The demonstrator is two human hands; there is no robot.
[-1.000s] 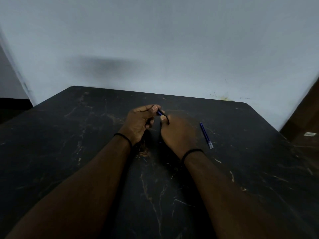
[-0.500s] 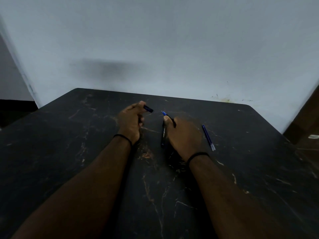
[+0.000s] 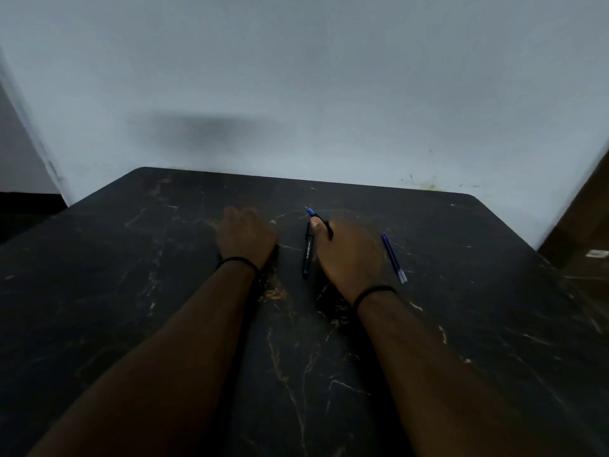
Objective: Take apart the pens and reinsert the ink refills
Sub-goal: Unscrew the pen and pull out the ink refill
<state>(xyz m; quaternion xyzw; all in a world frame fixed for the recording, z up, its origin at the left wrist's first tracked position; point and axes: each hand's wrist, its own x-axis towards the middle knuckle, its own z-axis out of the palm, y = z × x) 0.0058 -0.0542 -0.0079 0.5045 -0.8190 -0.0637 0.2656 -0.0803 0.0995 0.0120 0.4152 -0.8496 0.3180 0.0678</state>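
Observation:
My right hand (image 3: 349, 255) rests on the black marbled table (image 3: 461, 324) and pinches a pen piece between thumb and forefinger. The piece's blue tip (image 3: 310, 212) pokes out up and to the left. A dark pen barrel with white print (image 3: 308, 255) lies along the hand's left edge, pointing away from me; whether the hand touches it I cannot tell. Two thin blue ink refills (image 3: 393, 257) lie side by side to the right of that hand. My left hand (image 3: 245, 235) is blurred and lies back-up on the table, its fingers hidden.
A pale wall (image 3: 296, 77) rises right behind the table's far edge. On the right, beyond the table, is a brown surface with a small white label (image 3: 597, 253).
My hands have pulled apart. The left hand, which held a small dark cap, dropped to the table and the cap is out of sight. The right hand lowered with the blue-tipped piece.

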